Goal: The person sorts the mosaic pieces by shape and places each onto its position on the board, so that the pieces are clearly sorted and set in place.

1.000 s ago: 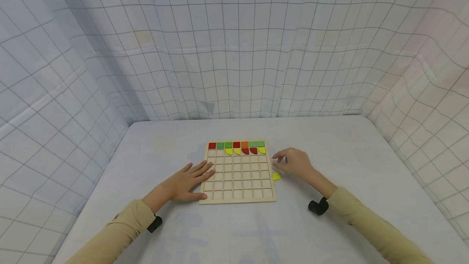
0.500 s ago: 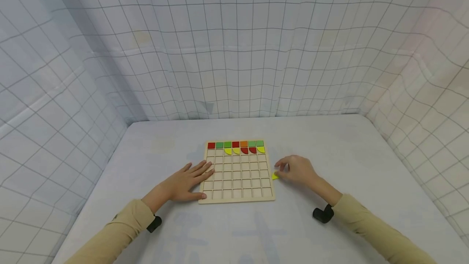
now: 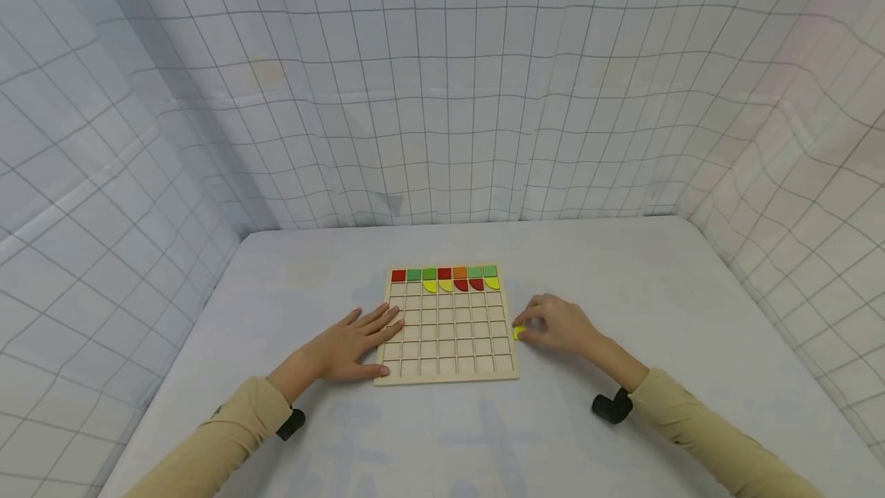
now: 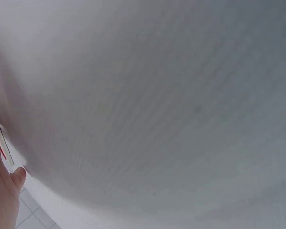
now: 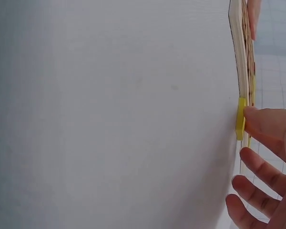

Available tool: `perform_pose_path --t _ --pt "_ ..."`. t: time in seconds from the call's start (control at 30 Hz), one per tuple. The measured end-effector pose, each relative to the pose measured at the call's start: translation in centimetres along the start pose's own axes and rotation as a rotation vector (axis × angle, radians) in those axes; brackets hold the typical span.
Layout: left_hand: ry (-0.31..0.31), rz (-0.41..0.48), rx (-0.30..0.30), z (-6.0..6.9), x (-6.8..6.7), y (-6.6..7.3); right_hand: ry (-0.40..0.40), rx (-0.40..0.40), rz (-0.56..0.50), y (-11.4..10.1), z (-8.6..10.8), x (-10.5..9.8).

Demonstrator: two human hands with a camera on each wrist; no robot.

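Note:
A pale wooden grid board (image 3: 448, 380) lies on the table. Its far row holds square tiles in red, green and orange, and the row below has yellow and dark red quarter-round tiles (image 3: 476, 284). Flat and spread, my left hand (image 3: 351, 346) rests over the board's left edge. Just off the right edge, the thumb and index finger of my right hand (image 3: 561, 325) pinch a small yellow tile (image 3: 518, 333). In the right wrist view the thumb touches the face of that yellow tile (image 5: 240, 119), and the other fingers are loosely curled. Whether it is lifted, I cannot tell.
The board lies on a white-covered table (image 3: 442, 436). Grid-patterned white cloth walls (image 3: 449, 98) rise behind it and on both sides. The left wrist view shows mostly white cloth surface (image 4: 157, 114), with part of the left hand at its edge.
My right hand has come down and slightly nearer to the yellow tile, and its thumb and index finger have closed on it. The left hand has stayed in place.

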State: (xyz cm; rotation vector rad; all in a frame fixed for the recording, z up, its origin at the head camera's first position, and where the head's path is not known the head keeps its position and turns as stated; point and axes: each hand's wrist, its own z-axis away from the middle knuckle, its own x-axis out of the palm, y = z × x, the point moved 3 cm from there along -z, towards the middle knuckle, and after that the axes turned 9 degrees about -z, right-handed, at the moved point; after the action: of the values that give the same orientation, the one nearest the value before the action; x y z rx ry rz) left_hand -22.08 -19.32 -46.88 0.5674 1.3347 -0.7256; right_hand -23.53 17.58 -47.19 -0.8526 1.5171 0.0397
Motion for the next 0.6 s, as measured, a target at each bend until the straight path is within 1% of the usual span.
perform_pose_path --t 0.17,0.3,0.37,0.6 --pt "0.002 -0.002 0.0 -0.04 0.12 0.0 -0.013 -0.042 0.022 0.0 0.19 -0.3" --pt "0.004 0.001 -0.001 0.02 -0.04 0.1 -0.03 -0.065 0.037 0.05 0.4 -0.65" --pt "0.006 0.002 -0.002 0.05 -0.11 0.15 -0.031 -0.06 0.035 0.14 0.49 -0.78" --pt "0.01 0.001 -0.004 0.03 -0.01 0.07 0.015 -0.056 0.051 0.48 0.82 -0.75"
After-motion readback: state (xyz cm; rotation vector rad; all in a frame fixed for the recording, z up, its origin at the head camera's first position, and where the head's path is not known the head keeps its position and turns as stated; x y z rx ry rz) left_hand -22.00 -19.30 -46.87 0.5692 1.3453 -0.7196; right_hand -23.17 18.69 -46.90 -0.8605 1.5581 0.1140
